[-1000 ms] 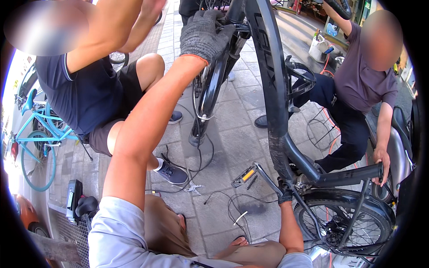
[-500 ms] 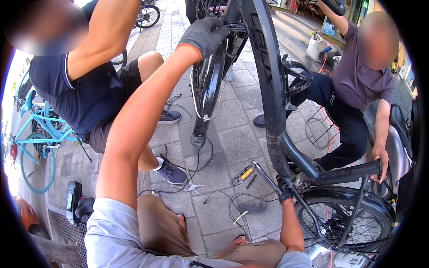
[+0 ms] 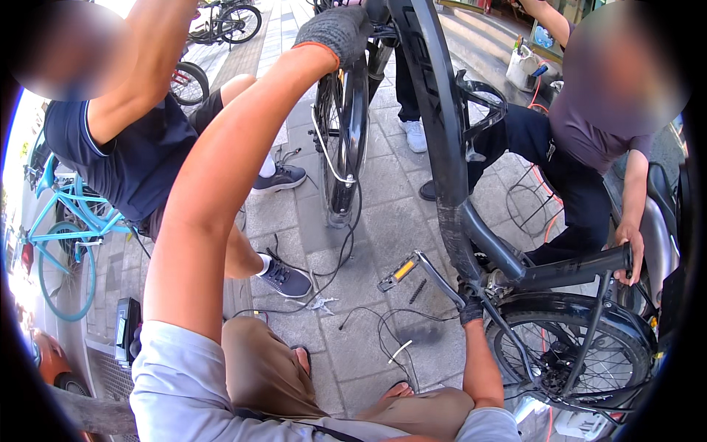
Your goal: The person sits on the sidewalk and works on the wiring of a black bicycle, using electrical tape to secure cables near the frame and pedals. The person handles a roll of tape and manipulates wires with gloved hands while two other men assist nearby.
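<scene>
A black bicycle frame (image 3: 442, 140) stands tilted before me, its front end raised at the top. My left hand (image 3: 335, 35), in a dark grey knit glove with an orange cuff, is closed at the frame's front end by the fork; its fingertips are partly hidden. Low on the right, my gloved right hand (image 3: 470, 309) grips the frame by the crank arm (image 3: 440, 278), fingers mostly covered. A pedal (image 3: 400, 272) with a yellow reflector hangs from that crank. The front wheel (image 3: 345, 140) is beyond my left forearm, and the rear wheel (image 3: 567, 357) is at lower right.
A person in a navy shirt (image 3: 125, 162) crouches at left with an arm raised. At right, another person's hand (image 3: 628, 254) holds the end of a black frame tube. Black cables (image 3: 383, 331) lie across the paving. A light-blue bicycle (image 3: 74, 206) stands at far left.
My left hand and the frame's front end have moved up. The front wheel has swung more upright. The person at right has leaned closer, and a white shoe shows behind the wheel.
</scene>
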A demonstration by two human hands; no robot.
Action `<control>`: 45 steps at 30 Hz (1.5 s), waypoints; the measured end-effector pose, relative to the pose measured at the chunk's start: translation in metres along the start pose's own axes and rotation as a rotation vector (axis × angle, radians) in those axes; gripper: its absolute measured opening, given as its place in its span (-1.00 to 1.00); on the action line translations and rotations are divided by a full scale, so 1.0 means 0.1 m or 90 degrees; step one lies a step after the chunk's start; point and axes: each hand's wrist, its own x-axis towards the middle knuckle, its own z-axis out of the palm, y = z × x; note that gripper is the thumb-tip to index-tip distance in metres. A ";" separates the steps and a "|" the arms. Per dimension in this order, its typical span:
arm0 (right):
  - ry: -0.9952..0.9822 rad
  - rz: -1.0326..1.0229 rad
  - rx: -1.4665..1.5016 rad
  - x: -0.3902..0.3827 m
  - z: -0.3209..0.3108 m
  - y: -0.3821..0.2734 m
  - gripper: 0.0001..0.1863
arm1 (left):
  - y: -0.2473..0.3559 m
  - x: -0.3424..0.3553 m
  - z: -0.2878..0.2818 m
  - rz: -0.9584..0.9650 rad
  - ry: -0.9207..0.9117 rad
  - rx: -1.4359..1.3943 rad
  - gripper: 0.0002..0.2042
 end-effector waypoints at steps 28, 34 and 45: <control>-0.060 0.079 0.190 0.09 -0.83 -0.73 -0.51 | -0.07 0.08 -1.19 0.655 -0.138 0.301 -0.82; -0.051 0.150 0.306 0.15 -1.15 -0.89 -0.59 | 0.02 0.45 -1.05 0.939 0.044 0.295 -0.89; 0.095 0.045 0.228 0.07 -1.00 -0.80 -0.67 | -0.26 0.14 0.11 0.386 0.217 0.022 -0.71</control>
